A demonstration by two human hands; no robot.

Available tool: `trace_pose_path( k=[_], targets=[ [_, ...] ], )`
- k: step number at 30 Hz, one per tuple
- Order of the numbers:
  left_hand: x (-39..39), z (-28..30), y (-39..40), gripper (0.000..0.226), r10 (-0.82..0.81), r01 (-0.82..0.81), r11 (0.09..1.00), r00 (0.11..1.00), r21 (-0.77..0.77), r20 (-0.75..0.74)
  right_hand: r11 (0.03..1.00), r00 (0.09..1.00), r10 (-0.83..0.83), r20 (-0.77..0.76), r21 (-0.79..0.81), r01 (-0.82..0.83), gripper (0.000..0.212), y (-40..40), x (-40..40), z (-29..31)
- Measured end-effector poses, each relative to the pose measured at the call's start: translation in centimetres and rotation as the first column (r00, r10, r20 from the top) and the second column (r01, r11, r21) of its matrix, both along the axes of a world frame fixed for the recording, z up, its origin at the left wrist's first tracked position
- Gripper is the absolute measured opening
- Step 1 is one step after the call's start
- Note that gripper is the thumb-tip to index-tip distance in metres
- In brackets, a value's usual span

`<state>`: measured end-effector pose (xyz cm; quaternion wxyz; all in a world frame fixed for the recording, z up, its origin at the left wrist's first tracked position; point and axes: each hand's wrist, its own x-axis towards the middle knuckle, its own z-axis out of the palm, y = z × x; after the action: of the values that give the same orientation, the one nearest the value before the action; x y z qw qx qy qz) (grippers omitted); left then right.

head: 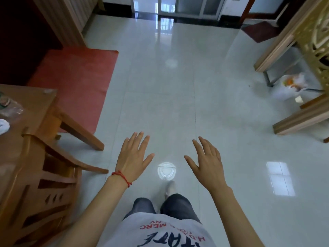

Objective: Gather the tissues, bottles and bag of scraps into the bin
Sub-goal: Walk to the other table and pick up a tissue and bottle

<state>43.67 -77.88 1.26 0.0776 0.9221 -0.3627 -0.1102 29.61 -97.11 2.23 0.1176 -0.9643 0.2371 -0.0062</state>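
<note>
My left hand (133, 155) and my right hand (207, 162) hover palm-down over the pale tiled floor, fingers spread, holding nothing. A thin red string circles the left wrist. On the wooden table (35, 102) at the far left lie a crushed clear plastic bottle (9, 108) and a white crumpled tissue (3, 126), both cut off by the frame edge. A white plastic bag of scraps (292, 86), blurred, with orange bits showing, sits on the floor at the right, beside a gilded carved piece of furniture. No bin is in view.
A wooden chair (41, 184) stands close on my left, against the table. A red mat (74, 82) covers the floor beyond the table. Wooden furniture bases (299, 120) and a metal frame line the right side. Glass doors (176, 6) close the far end.
</note>
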Motion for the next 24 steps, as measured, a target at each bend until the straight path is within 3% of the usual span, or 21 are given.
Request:
trace_pose_path(
  k=[16,24],
  targets=[
    [17.2,0.9,-13.0,0.074,0.207,-0.206,0.978,0.978,-0.038,0.011,0.976,0.976,0.215,0.016,-0.023,-0.215,0.069,-16.1,22.0,1.3],
    [24.0,0.9,-15.3,0.073,0.271,-0.27,0.963,0.963,0.01,-0.012,0.962,0.962,0.272,-0.009,-0.006,-0.272,0.069,-18.5,30.1,1.1]
  ],
)
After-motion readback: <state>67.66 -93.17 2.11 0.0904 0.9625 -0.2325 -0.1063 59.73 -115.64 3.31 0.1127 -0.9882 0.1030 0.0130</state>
